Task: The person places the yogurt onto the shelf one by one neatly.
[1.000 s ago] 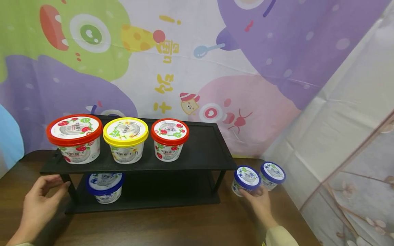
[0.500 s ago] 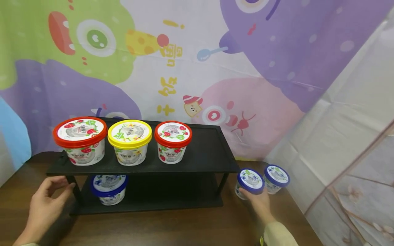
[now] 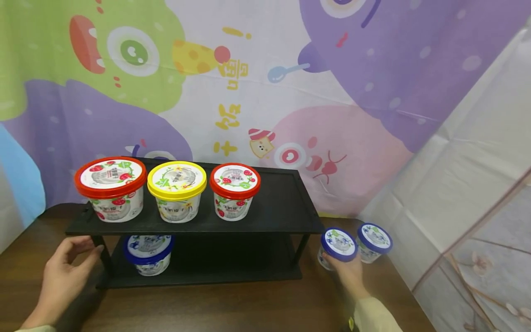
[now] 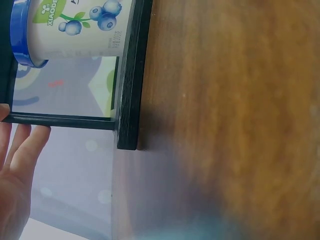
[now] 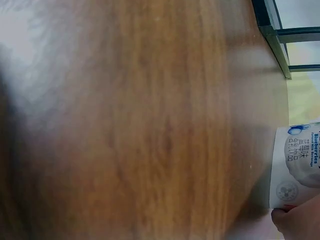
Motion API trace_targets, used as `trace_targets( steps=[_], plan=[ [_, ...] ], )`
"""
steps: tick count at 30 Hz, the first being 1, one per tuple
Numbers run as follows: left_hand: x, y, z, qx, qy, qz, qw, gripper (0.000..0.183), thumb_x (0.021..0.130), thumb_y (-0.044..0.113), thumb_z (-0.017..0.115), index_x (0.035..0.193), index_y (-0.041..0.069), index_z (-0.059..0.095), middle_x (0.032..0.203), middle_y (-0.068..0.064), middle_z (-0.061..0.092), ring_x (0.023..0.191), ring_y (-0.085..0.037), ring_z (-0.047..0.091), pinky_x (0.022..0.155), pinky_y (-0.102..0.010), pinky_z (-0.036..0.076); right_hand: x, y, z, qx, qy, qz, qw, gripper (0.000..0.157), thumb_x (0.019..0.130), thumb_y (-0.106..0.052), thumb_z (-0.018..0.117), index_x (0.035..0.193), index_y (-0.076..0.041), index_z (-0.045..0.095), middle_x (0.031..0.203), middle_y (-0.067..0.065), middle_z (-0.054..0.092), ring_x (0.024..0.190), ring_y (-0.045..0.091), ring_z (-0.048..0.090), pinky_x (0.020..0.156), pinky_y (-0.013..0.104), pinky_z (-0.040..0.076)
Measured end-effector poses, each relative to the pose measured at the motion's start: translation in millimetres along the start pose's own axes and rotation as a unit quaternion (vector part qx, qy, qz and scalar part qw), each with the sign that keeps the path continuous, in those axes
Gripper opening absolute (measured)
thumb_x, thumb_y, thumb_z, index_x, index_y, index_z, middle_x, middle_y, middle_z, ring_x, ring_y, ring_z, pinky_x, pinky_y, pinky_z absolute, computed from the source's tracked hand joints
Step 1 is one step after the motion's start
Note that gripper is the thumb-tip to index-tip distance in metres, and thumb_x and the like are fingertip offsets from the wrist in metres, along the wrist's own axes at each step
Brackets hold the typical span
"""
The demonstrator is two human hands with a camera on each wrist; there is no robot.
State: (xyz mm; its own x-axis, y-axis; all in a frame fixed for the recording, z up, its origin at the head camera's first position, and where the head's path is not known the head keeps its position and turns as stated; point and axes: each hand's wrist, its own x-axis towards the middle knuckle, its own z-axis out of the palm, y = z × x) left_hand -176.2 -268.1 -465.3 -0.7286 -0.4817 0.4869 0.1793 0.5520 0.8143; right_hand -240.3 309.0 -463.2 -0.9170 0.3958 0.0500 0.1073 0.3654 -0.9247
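Note:
A black two-tier shelf rack (image 3: 286, 198) stands on the wooden table. My left hand (image 3: 64, 276) is at its left post (image 3: 101, 258); in the left wrist view the thumb lies on one side of the post (image 4: 65, 121) and the fingers on the other. At the right, my right hand (image 3: 348, 273) grips a blue-lidded blueberry tub (image 3: 339, 243) from the front. The right wrist view shows this tub (image 5: 300, 162) upright, with part of the hand (image 5: 299, 220) low on it. A second blue-lidded tub (image 3: 374, 240) stands just behind it to the right.
On the top tier stand a large red-lidded strawberry tub (image 3: 111, 184), a yellow-lidded tub (image 3: 177, 189) and a smaller red-lidded tub (image 3: 234, 189). Another blue-lidded tub (image 3: 149, 253) is on the lower tier at left. A cartoon-printed cloth (image 3: 232, 92) hangs behind.
The head view has shifted slightly, so everything sits a little further right and lower. My right hand has closed further around the front of the blue-lidded tub. The left hand stays at the post.

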Motion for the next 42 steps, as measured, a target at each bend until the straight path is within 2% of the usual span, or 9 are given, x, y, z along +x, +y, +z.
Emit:
trace_targets(
  steps=[6, 8, 12, 13, 15, 20, 26, 33, 42],
  plan=[
    [2.8, -26.0, 5.2, 0.011, -0.001, 0.022, 0.9997, 0.027, 0.080, -0.002, 0.068, 0.102, 0.007, 0.057, 0.089, 0.033, 0.048, 0.081, 0.022, 0.047, 0.070, 0.002, 0.037, -2, 2, -4.9, -0.007, -0.003, -0.015, 1.000, 0.102, 0.070, -0.015, 0.080, 0.145, 0.005, 0.014, 0.140, 0.030, 0.034, 0.132, 0.043, 0.032, 0.113, 0.052, 0.021],
    [2.4, -16.8, 3.6, 0.007, -0.001, 0.004, 1.0000, 0.028, 0.079, -0.004, 0.068, 0.104, 0.004, 0.057, 0.087, 0.033, 0.048, 0.080, 0.022, 0.047, 0.069, 0.002, 0.037, -3, 1, -7.4, -0.018, -0.010, -0.021, 1.000, 0.101, 0.070, -0.015, 0.080, 0.144, 0.006, 0.015, 0.139, 0.031, 0.034, 0.131, 0.044, 0.032, 0.112, 0.052, 0.022],
    [3.1, -23.6, 5.0, 0.019, 0.004, 0.002, 0.9998, 0.030, 0.079, -0.004, 0.069, 0.104, 0.007, 0.058, 0.087, 0.034, 0.048, 0.081, 0.022, 0.047, 0.070, 0.002, 0.037, -6, -2, -13.8, -0.048, -0.030, -0.023, 0.998, 0.103, 0.069, -0.017, 0.081, 0.144, 0.006, 0.014, 0.139, 0.031, 0.034, 0.131, 0.045, 0.033, 0.111, 0.053, 0.024],
    [2.7, -18.2, 3.9, 0.014, 0.001, -0.009, 0.9999, 0.030, 0.078, -0.005, 0.068, 0.105, 0.002, 0.057, 0.086, 0.033, 0.049, 0.080, 0.021, 0.047, 0.069, 0.002, 0.037, -7, -3, -15.3, -0.053, -0.034, -0.021, 0.998, 0.103, 0.070, -0.018, 0.081, 0.144, 0.006, 0.014, 0.139, 0.031, 0.034, 0.131, 0.045, 0.033, 0.111, 0.054, 0.024],
    [3.1, -20.1, 4.4, 0.013, -0.001, -0.006, 0.9999, 0.030, 0.078, -0.005, 0.069, 0.105, 0.002, 0.057, 0.087, 0.033, 0.049, 0.081, 0.021, 0.047, 0.069, 0.002, 0.037, -8, -5, -17.8, -0.060, -0.041, -0.021, 0.997, 0.102, 0.069, -0.019, 0.081, 0.144, 0.006, 0.016, 0.138, 0.031, 0.036, 0.130, 0.044, 0.035, 0.110, 0.054, 0.026],
    [-1.4, 9.3, -0.7, -0.002, -0.003, -0.010, 0.9999, 0.031, 0.077, -0.011, 0.066, 0.105, -0.006, 0.054, 0.085, 0.034, 0.047, 0.079, 0.022, 0.045, 0.069, 0.003, 0.036, -15, -12, -21.6, -0.071, -0.047, -0.025, 0.996, 0.097, 0.069, -0.018, 0.082, 0.141, 0.008, 0.022, 0.135, 0.032, 0.040, 0.126, 0.044, 0.039, 0.108, 0.054, 0.029],
    [-2.3, 5.6, 0.8, -0.016, 0.009, 0.015, 0.9997, 0.031, 0.075, -0.014, 0.066, 0.103, -0.007, 0.054, 0.086, 0.033, 0.049, 0.079, 0.022, 0.047, 0.069, 0.003, 0.036, -24, -19, -24.2, -0.076, -0.060, -0.034, 0.995, 0.096, 0.066, -0.014, 0.083, 0.139, 0.008, 0.025, 0.133, 0.032, 0.043, 0.125, 0.045, 0.041, 0.107, 0.054, 0.031],
    [-1.4, 9.7, -0.9, -0.011, 0.005, 0.004, 0.9999, 0.032, 0.075, -0.013, 0.067, 0.104, -0.006, 0.054, 0.085, 0.034, 0.048, 0.078, 0.022, 0.046, 0.069, 0.003, 0.036, -33, -23, -25.2, -0.097, -0.080, -0.069, 0.990, 0.089, 0.064, -0.014, 0.084, 0.135, 0.005, 0.035, 0.127, 0.028, 0.051, 0.118, 0.041, 0.050, 0.100, 0.051, 0.041],
    [-1.9, 11.9, -1.2, -0.014, 0.003, 0.002, 0.9999, 0.030, 0.077, -0.012, 0.066, 0.103, -0.006, 0.054, 0.085, 0.033, 0.048, 0.079, 0.021, 0.046, 0.070, 0.003, 0.036, -48, -30, -20.6, -0.111, -0.094, -0.087, 0.986, 0.084, 0.061, -0.012, 0.085, 0.130, 0.006, 0.041, 0.121, 0.026, 0.056, 0.113, 0.039, 0.054, 0.098, 0.051, 0.042]
  ],
)
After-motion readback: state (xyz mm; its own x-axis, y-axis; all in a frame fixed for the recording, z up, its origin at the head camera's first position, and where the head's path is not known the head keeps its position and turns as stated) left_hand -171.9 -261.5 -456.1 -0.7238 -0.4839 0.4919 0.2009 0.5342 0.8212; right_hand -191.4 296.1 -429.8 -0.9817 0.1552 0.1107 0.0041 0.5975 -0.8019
